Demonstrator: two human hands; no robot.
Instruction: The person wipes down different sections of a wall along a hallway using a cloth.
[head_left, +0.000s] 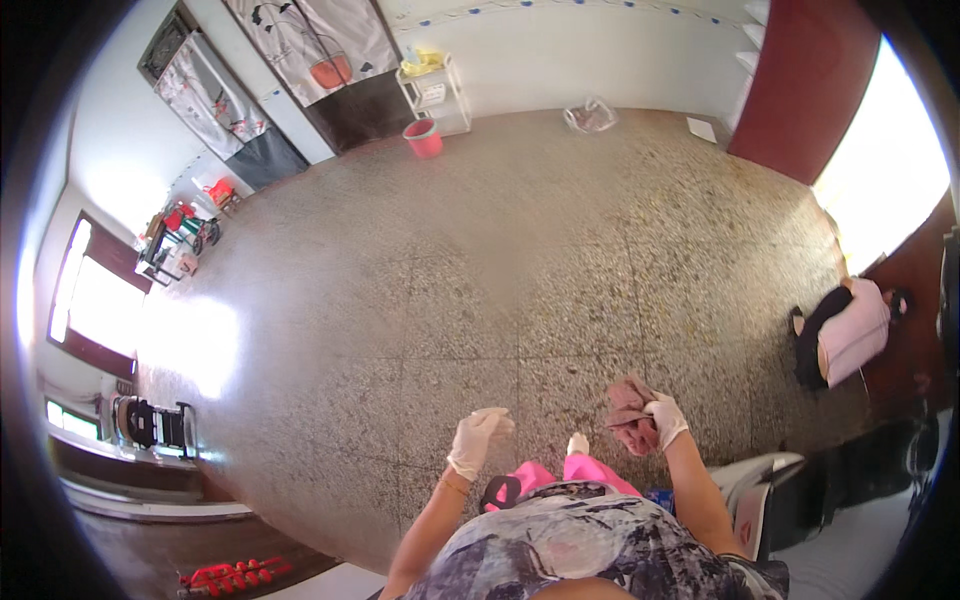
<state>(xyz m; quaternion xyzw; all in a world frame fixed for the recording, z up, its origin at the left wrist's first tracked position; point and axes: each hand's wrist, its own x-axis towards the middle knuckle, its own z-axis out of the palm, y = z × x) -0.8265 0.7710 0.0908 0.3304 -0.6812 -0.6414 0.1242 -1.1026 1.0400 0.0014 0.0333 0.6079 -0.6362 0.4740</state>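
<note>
A crumpled dusty-pink cloth (630, 416) hangs from my right hand (666, 421), which wears a thin white glove and grips its edge. My left hand (480, 441), gloved the same way, is held out over the speckled stone floor (465, 315) with nothing in it. Its fingers are extended and loosely spread. Between the two hands, below, show my bright pink trousers (592, 474) and one light-coloured shoe (577, 444).
A person (851, 334) crouches by the dark red door at right. A pink bucket (424, 139) stands beside a white shelf cart (457, 97); a plastic bag (591, 116) lies along the wall. A child's tricycle (199, 227) is at far left. Glossy dark furniture (840, 480) is close on my right.
</note>
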